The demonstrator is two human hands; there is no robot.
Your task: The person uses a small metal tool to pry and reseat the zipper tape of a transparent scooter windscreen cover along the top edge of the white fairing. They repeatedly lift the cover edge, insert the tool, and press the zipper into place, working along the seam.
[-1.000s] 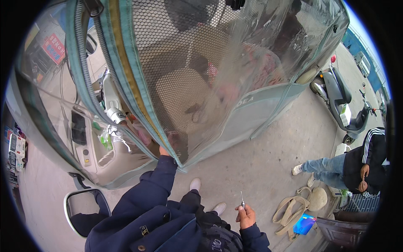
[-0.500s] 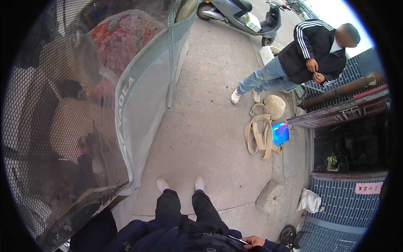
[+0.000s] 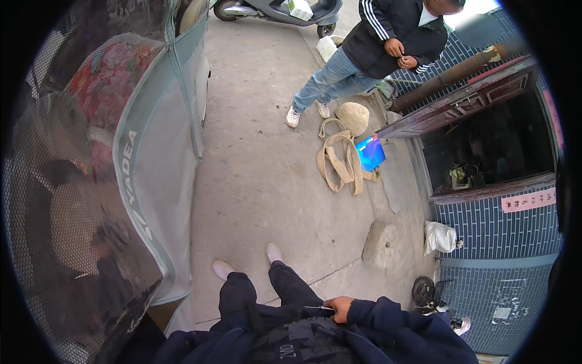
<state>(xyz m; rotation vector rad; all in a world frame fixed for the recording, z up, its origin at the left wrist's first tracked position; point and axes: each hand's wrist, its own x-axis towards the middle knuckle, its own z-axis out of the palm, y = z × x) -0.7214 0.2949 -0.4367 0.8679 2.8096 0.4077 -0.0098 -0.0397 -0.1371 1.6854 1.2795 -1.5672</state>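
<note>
Your right grip [image 3: 342, 308] is closed on a slim, pale tool [image 3: 317, 307], which pokes out of your fingers to the left, across the front of your waist. Your left grip is out of view, so you cannot tell its state.

Below the tool is your dark patterned top [image 3: 306, 338], with small pale lettering on its front. Beyond it, your light shoes [image 3: 274, 252] stand on grey, stained concrete [image 3: 254, 182], crossed by a seam.

To your left rises a vehicle cover [image 3: 159, 139], grey with mesh and clear plastic; large pale Latin letters run along its band, and red patterned cloth [image 3: 109, 76] shows through.

To your right sits a stone block [image 3: 379, 246], with a white bag [image 3: 440, 237] near the wall [image 3: 476, 227]. Further ahead, a coiled beige strap [image 3: 357, 182] lies by a blue box [image 3: 371, 155] and a rounded stone [image 3: 353, 118].

A person [image 3: 376, 51] in a striped-sleeve jacket stands just past them, hands together, and a scooter [image 3: 270, 9] is parked beyond. The brick-patterned wall carries a pink paper [image 3: 529, 200] with dark characters and, lower, white markings [image 3: 508, 301], too blurred to read.
</note>
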